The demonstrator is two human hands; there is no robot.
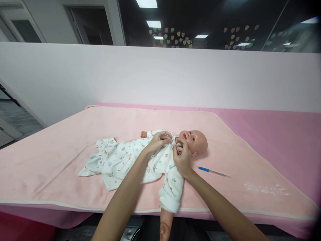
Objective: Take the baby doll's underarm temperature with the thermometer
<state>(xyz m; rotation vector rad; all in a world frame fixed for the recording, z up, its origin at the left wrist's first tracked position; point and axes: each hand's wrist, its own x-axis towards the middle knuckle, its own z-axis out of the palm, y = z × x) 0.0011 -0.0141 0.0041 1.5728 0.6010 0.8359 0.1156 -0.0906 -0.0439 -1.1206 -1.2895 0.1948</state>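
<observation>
A bald baby doll (200, 142) lies on its back across the peach blanket, head to the right. It wears a white printed shirt (160, 164) and matching trousers (117, 162), whose legs spread flat to the left. At the neckline, my left hand (158, 142) has its fingers bent and pinched on the shirt. Just below the doll's chin, my right hand (182, 157) grips the collar edge between thumb and fingers. The fastening itself is hidden by my fingers. One doll arm (166, 222) hangs over the front edge; the other doll hand (143, 134) shows at the far side.
A pen with a blue cap (203, 169) lies right of my right hand. The peach blanket (62, 160) covers a pink surface (281, 144). Behind stands a low white wall (160, 78), with dark glass above it. Part of a dark seat is below the front edge.
</observation>
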